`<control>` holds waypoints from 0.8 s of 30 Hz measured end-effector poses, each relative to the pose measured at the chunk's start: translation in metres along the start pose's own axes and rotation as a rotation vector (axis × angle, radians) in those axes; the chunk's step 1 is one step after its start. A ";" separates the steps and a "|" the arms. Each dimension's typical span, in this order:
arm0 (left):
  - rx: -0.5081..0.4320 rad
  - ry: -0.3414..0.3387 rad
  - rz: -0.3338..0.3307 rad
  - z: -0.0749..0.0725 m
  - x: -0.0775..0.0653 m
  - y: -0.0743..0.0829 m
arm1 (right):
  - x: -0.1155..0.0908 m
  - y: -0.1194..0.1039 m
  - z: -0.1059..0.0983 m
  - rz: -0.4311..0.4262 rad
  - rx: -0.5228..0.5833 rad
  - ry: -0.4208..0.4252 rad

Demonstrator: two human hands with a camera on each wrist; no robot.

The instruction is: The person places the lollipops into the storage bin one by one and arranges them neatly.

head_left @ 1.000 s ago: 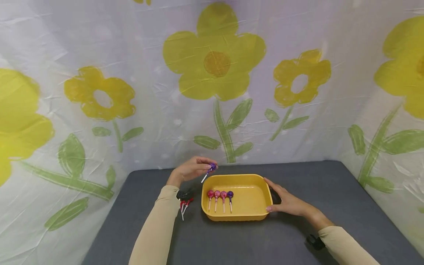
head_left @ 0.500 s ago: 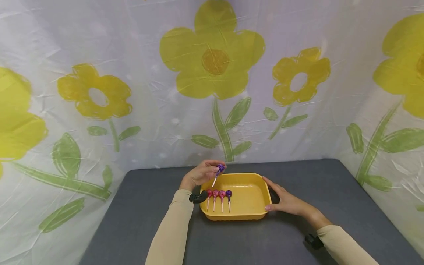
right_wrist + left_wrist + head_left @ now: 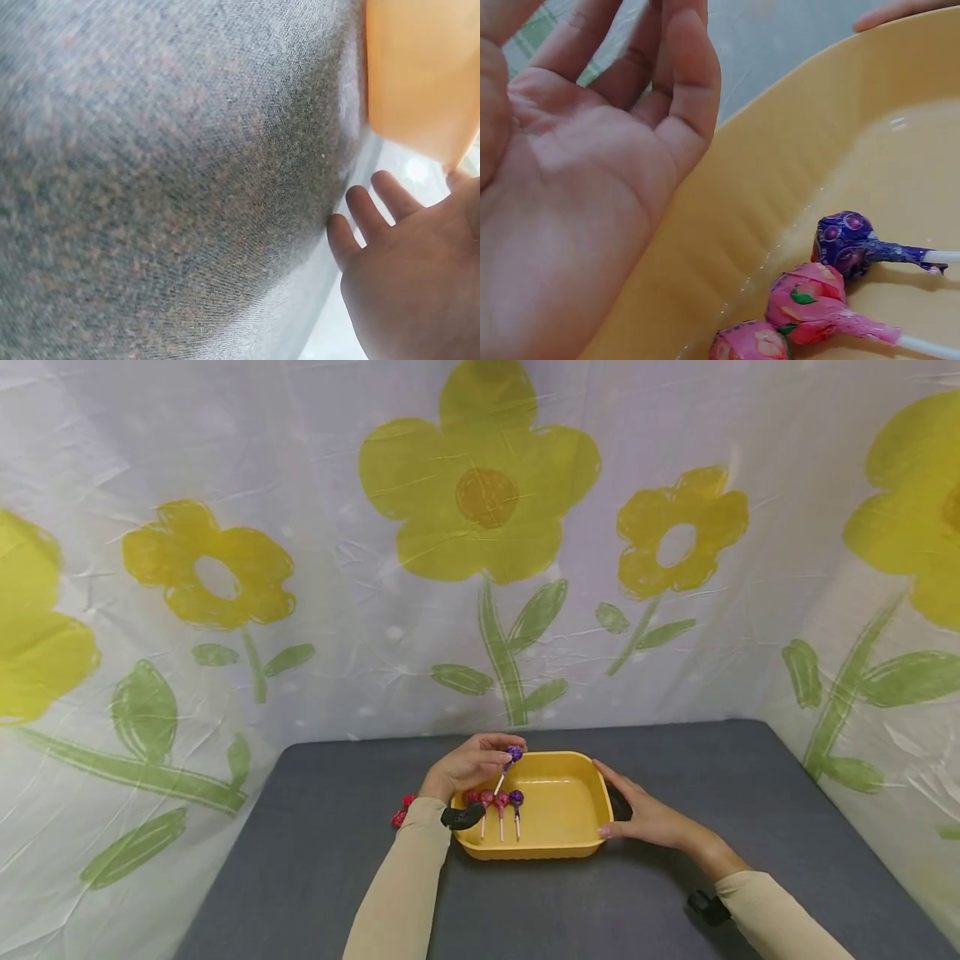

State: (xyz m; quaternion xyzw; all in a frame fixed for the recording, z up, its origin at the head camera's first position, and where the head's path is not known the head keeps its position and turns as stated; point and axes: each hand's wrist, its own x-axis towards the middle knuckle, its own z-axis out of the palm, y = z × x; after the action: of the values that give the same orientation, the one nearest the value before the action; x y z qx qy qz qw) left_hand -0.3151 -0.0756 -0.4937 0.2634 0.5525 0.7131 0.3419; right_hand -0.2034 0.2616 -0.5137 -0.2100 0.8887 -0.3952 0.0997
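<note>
Four lollipops [image 3: 502, 799] lie side by side in the tray [image 3: 562, 810], near the bench's [image 3: 315, 852] far edge, sticks toward its near edge. Left hand [image 3: 468, 767] pinches a fifth, purple lollipop [image 3: 513, 752], tilted, above them. Right hand [image 3: 648, 814], spread, braces the tray's right end. I'd square the stick before lowering, clear of the row.

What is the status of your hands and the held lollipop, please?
Left hand pinching purple-wrapped lollipop, raised near far rim of yellow tray. Right hand touching tray's right end. Possible obstacle: four lollipops lined up inside, left.
</note>
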 end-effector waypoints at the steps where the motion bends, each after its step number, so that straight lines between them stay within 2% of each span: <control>1: 0.013 0.004 -0.008 0.001 0.001 0.000 | 0.000 0.000 0.000 -0.003 -0.001 0.002; 11: 0.178 0.034 -0.059 0.010 0.006 -0.002 | 0.001 0.002 0.001 -0.026 -0.005 0.004; 17: 0.216 0.079 -0.079 0.011 0.009 -0.004 | 0.000 0.001 0.000 -0.016 -0.002 0.002; 24: 0.288 0.100 -0.090 0.014 0.012 -0.007 | 0.001 0.001 0.001 -0.014 0.003 0.007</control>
State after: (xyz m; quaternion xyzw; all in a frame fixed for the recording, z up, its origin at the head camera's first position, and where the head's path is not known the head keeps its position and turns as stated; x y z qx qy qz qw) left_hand -0.3110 -0.0563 -0.4972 0.2487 0.6766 0.6228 0.3041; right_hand -0.2042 0.2609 -0.5150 -0.2147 0.8870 -0.3977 0.0941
